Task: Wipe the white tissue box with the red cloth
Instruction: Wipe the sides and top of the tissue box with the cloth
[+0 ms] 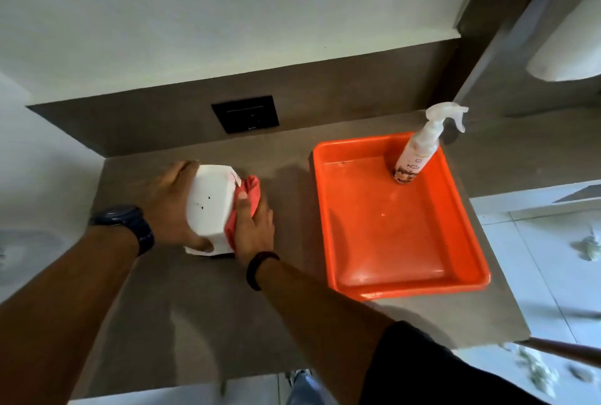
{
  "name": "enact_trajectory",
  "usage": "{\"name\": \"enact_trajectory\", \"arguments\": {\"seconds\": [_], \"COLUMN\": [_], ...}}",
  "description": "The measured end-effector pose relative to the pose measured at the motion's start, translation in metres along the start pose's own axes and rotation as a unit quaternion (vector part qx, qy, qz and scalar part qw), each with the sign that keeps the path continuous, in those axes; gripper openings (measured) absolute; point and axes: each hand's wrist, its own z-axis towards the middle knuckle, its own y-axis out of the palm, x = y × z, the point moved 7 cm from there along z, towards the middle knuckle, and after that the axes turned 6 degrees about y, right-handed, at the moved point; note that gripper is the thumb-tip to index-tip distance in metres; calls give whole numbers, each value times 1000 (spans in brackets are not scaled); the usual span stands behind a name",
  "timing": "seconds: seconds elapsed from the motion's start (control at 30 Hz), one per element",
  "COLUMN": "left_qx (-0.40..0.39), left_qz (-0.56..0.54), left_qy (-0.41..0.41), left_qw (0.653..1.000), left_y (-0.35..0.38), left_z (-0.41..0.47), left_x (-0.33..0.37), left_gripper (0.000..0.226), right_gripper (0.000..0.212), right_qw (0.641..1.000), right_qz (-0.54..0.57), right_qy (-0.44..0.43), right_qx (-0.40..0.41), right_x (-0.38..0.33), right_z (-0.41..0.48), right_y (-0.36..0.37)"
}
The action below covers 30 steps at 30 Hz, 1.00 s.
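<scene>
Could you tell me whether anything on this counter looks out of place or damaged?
Only slightly: the white tissue box shows a few small dark specks on its upper face. The spray bottle stands upright in the orange tray, and nothing looks spilled.

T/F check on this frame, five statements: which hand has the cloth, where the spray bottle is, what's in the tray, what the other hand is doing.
1. The right hand presses the red cloth against the white tissue box. True.
2. The left hand rests flat on the counter, away from the box. False: it grips the box's left side.
3. The spray bottle stands upright in the orange tray. True.
4. The tray holds a second cloth. False: only the bottle is in it.
5. The tissue box sits inside the tray. False: it is on the counter, left of the tray.
</scene>
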Motion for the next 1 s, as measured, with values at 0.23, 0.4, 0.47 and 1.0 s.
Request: {"name": "enact_trajectory", "arguments": {"seconds": [0.23, 0.4, 0.47, 1.0], "left_qx": [39, 58, 67, 76], "left_qz": [6, 3, 11, -10], "left_qy": [19, 30, 37, 44], "left_qw": [999, 998, 997, 996], "left_y": [1, -2, -2, -2], "left_z": [6, 7, 8, 6], "left_x": [1, 3, 2, 2], "left_gripper": [142, 137, 133, 133], "right_gripper": [65, 68, 67, 64], "right_qw": [992, 997, 990, 991], "right_qz": [26, 19, 15, 38], "right_qy": [-110, -61, -129, -110], "right_qx": [51, 44, 58, 60], "right_x": [-12, -12, -17, -7], "right_z": [-12, -2, -12, -10], "right_y": [4, 5, 7, 10]}}
